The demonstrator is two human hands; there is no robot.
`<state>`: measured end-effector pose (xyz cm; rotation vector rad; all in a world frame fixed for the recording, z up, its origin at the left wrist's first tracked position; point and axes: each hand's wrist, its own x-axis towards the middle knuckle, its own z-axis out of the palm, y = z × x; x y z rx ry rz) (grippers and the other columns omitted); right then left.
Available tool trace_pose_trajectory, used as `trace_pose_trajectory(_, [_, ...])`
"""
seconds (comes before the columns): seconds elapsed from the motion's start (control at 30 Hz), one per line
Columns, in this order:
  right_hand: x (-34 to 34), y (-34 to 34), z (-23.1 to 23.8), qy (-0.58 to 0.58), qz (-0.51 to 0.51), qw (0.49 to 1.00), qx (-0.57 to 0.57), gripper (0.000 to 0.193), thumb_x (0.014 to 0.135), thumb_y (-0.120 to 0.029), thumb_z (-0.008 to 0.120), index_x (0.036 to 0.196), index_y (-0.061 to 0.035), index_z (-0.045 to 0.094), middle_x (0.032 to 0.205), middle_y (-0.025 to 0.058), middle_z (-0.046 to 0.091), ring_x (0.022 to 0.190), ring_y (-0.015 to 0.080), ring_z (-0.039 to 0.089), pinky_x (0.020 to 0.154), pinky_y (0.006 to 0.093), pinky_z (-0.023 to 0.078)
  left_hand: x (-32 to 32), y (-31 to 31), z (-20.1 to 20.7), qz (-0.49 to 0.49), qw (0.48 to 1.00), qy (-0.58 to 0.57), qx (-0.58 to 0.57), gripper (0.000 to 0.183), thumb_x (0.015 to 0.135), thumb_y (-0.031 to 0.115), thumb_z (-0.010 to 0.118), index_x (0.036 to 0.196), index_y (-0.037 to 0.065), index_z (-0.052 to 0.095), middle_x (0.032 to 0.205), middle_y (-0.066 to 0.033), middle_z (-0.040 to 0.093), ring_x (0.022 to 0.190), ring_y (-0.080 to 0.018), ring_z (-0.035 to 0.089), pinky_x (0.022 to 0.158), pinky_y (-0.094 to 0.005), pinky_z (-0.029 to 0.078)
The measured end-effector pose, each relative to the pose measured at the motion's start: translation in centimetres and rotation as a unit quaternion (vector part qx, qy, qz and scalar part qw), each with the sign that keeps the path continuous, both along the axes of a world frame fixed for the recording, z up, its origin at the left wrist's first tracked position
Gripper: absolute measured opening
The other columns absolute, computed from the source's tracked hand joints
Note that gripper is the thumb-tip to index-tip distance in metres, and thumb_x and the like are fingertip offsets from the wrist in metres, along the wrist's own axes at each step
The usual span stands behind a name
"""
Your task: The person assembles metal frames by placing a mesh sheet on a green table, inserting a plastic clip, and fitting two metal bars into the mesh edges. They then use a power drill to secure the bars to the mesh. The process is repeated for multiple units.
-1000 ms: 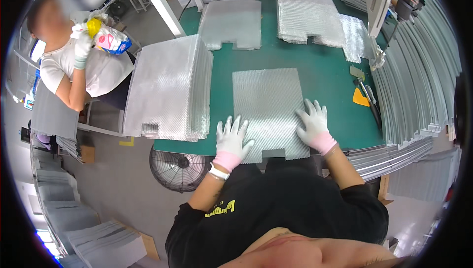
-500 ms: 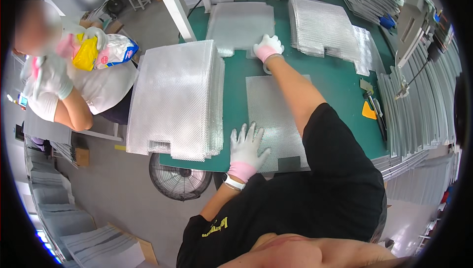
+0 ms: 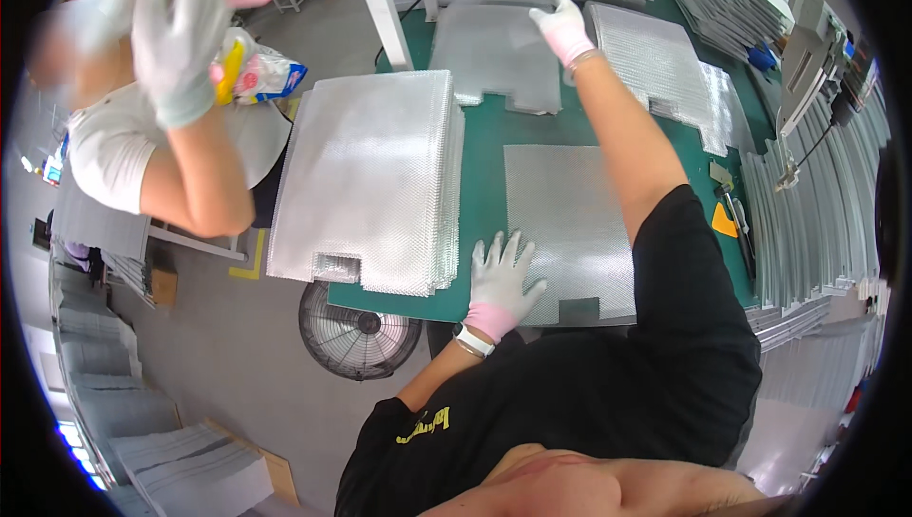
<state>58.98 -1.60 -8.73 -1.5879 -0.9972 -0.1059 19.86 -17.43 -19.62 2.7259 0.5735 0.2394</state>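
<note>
My left hand (image 3: 501, 282), in a white glove with a pink cuff, is open with fingers spread. It rests at the left edge of a single silvery mesh sheet (image 3: 565, 223) lying on the green tabletop (image 3: 483, 175). My right hand (image 3: 562, 25), gloved alike, is stretched to the far side with thumb and fingers apart. It is over the right edge of a smoother grey pile of sheets (image 3: 494, 52); nothing can be made out in its grasp. A tall stack of mesh sheets (image 3: 366, 166) stands left of my left hand.
Another mesh stack (image 3: 651, 61) lies at the far right. A yellow scraper (image 3: 724, 222) and a black-handled tool (image 3: 743, 237) sit near upright panels (image 3: 807, 213). A white post (image 3: 380, 14) rises behind; a floor fan (image 3: 361, 332) stands below. A co-worker's gloved hand (image 3: 176, 42) is raised at left.
My right hand has moved farther away, from the near edge of the grey pile to its far right. My left hand stays on the sheet. The co-worker's hand has risen.
</note>
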Motion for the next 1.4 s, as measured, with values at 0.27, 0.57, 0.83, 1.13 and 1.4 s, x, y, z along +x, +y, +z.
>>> trace_pose_trajectory(0.27, [0.3,-4.2,5.2,0.223,0.12,0.963,0.094,0.048,0.087,0.002,0.062,0.134,-0.0065,0.059,0.122,0.0033,0.064,0.098,0.0088,0.057,0.086,0.0234,0.047,-0.2,0.3,-0.3,-0.005,1.0,0.01,0.015,0.073,0.083,0.051,0.062,0.143,0.011,0.048,0.154,-0.0174,0.035,0.145,-0.0377,0.026,0.119,-0.055,0.013])
trace_pose_trajectory(0.57, [-2.3,-16.4,3.3,0.287,0.258,0.897,0.214,0.052,0.091,-0.002,0.062,0.141,-0.0026,0.048,0.126,0.008,0.059,0.098,0.0125,0.061,0.088,0.0267,0.049,0.7,1.1,0.0,-0.009,0.999,0.038,-0.012,0.08,0.076,0.048,0.071,0.142,0.009,0.048,0.154,-0.0173,0.034,0.146,-0.0393,0.021,0.12,-0.0532,0.011])
trace_pose_trajectory(0.83, [-17.2,-35.8,-3.9,0.308,0.067,0.947,0.062,0.047,0.091,-0.007,0.064,0.135,0.0051,0.052,0.123,0.0098,0.064,0.097,0.0106,0.06,0.09,0.0255,0.049,-2.3,2.0,3.9,-0.024,0.635,-0.426,-0.644,0.066,0.1,0.031,0.052,0.152,0.0,0.025,0.138,-0.0193,0.052,0.107,-0.0204,0.06,0.096,-0.0318,0.049])
trace_pose_trajectory(1.13, [-21.2,-39.7,-6.2,0.138,-0.021,0.967,-0.214,0.039,0.085,-0.009,0.062,0.123,-0.0018,0.064,0.107,0.0139,0.069,0.08,0.0204,0.063,0.077,0.0293,0.051,-0.4,-2.3,2.3,0.185,0.966,-0.111,-0.141,0.075,0.083,0.016,0.073,0.145,-0.004,0.035,0.1,-0.0156,0.066,0.076,-0.0236,0.065,0.072,-0.0324,0.054])
trace_pose_trajectory(1.4, [-20.6,-40.8,-8.7,0.059,-0.022,0.966,-0.251,0.038,0.085,-0.014,0.064,0.122,-0.0043,0.065,0.107,0.0177,0.067,0.094,0.032,0.066,0.085,0.0382,0.052,0.8,-2.3,2.1,0.185,0.975,-0.007,-0.123,0.075,0.087,0.023,0.068,0.147,-0.003,0.032,0.137,-0.0283,0.051,0.12,-0.0403,0.056,0.1,-0.0421,0.047])
